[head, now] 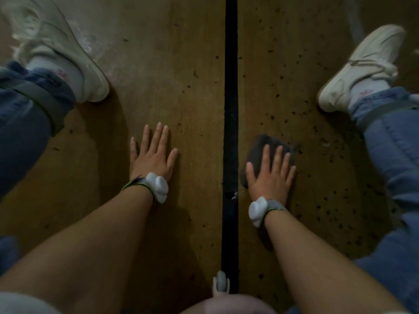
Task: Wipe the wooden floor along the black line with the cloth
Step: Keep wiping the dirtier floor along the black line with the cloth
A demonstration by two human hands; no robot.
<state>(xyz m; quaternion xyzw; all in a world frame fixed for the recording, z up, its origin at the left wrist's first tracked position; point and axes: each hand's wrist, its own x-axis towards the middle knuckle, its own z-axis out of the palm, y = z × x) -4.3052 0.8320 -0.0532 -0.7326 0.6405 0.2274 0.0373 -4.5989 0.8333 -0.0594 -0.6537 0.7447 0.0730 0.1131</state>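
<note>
Step in hand: the wipe itself, working the right side of the line. Cloth lies flat on the floor just right of the line; its near edge is close to the line, but I can't tell if it touches. Right hand is on top of the cloth, palm down, fingers straight and slightly spread, pointing away from the body. It's pressing, not gripping. Cloth shows past the fingertips and on the thumb side. Left hand is flat on bare floor left of the line, fingers splayed, holding nothing; it reads as a prop for body weight. Forearms reach forward and down, roughly parallel, one on each side of the line. Dark specks are scattered over the wood right of the line and are fewer on the left, so I'd judge most of the work remains on the right. Next move calls for sliding the cloth along the line under steady downward pressure, palm centred so it doesn't bunch or slip out. Nudge it inward if the line's edge needs covering. Shoes are planted wide, clear of the wiping path.
</note>
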